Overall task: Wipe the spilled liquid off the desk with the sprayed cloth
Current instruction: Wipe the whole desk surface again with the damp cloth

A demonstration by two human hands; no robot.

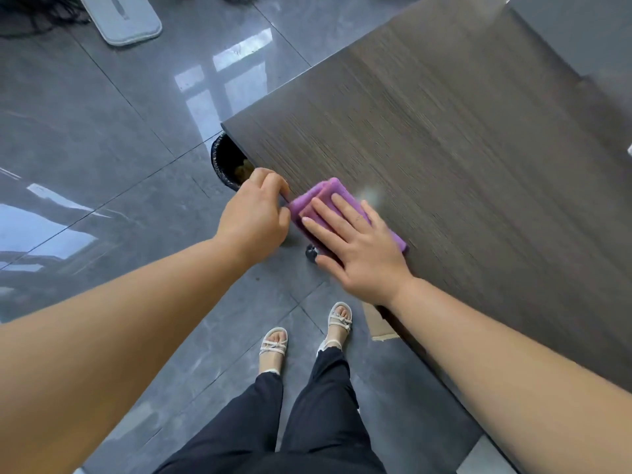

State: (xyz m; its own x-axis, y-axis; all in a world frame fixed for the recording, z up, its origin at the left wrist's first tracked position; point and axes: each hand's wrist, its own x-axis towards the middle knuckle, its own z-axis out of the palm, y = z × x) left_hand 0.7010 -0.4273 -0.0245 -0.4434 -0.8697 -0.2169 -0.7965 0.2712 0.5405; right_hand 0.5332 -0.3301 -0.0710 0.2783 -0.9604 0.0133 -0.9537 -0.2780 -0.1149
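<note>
A folded purple cloth [325,196] lies at the near left edge of the dark wood-grain desk [461,131]. My right hand [355,244] presses flat on it, fingers straight and spread. A small pale wet glint [371,195] shows on the desk just right of the cloth. My left hand [256,210] is at the desk's edge, touching the cloth's left side, with its fingers curled. What those fingers hold, if anything, is hidden.
A black lined bin [222,162] stands half under the desk's corner. A small dark object [311,252] and a piece of cardboard [378,323] lie on the glossy grey tile floor. My sandalled feet [273,347] stand beside the desk. A grey pad [119,18] lies far left.
</note>
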